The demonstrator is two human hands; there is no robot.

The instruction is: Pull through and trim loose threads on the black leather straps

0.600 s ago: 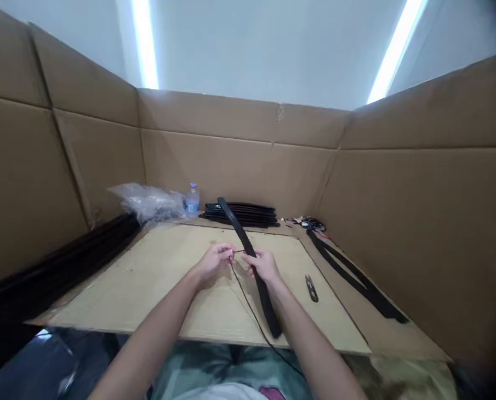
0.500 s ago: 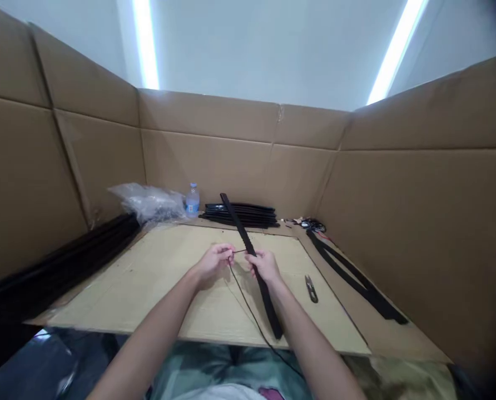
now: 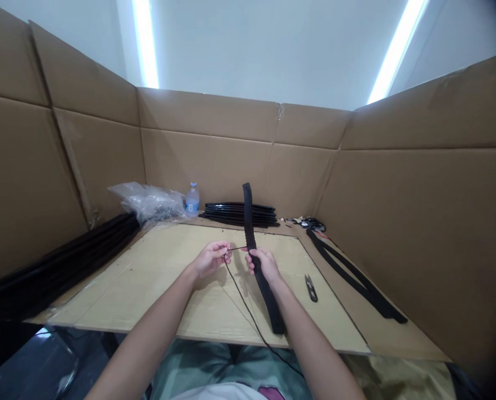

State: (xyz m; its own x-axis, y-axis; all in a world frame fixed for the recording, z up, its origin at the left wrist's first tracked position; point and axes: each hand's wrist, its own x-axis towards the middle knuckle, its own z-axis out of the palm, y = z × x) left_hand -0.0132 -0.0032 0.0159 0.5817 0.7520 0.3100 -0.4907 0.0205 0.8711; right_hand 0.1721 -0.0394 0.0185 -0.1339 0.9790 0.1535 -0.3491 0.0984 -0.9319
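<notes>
My right hand [image 3: 261, 264] is closed round the middle of a long black strip [image 3: 249, 222]. The strip's far end stands up over the table and its near end reaches the front edge of the cardboard sheet [image 3: 148, 278]. My left hand [image 3: 208, 258] pinches a thin black cord [image 3: 242, 303]. A short stretch of the cord runs across to the strip. The rest trails down past the table edge toward my lap.
A stack of black strips [image 3: 239, 214] lies at the back wall beside a water bottle [image 3: 192, 200] and a clear plastic bag [image 3: 148, 201]. Small snips [image 3: 311, 287] lie right of my hands. More black strips [image 3: 356, 278] lie at right, long black bars [image 3: 56, 266] at left. Cardboard walls surround the table.
My right hand turned the strip, so its far end swung from leaning left to standing nearly upright. My left hand drew slightly left, pulling the cord taut.
</notes>
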